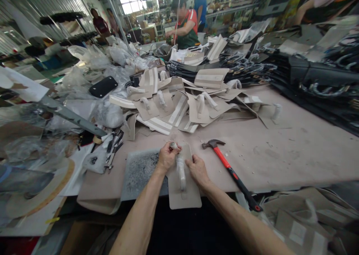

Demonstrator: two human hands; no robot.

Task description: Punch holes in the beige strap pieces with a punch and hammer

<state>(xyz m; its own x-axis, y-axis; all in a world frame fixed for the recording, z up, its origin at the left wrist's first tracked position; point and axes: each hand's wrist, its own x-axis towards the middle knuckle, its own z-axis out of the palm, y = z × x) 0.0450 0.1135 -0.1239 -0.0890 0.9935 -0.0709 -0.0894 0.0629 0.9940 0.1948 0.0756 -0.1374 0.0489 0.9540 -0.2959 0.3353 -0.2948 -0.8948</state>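
A beige bag panel (175,191) with a plastic-wrapped handle (181,169) is in front of me at the table's front edge, its lower end jutting over the edge. My left hand (167,156) pinches the upper end of the handle between thumb and fingers. With curled fingers, my right hand (198,169) grips the panel's right edge. Under the left forearm lies a grey, scuffed slab (137,174). To the right of my right hand, a claw hammer (224,159) with a red and black grip rests on the table.
Similar panels (196,105) lie heaped beyond my hands. Black bag pieces (314,75) are stacked at the right. Left of the slab are metal tools (113,148), a slanting metal pole (73,114) and plastic bags (92,57). A co-worker (186,27) is across the table.
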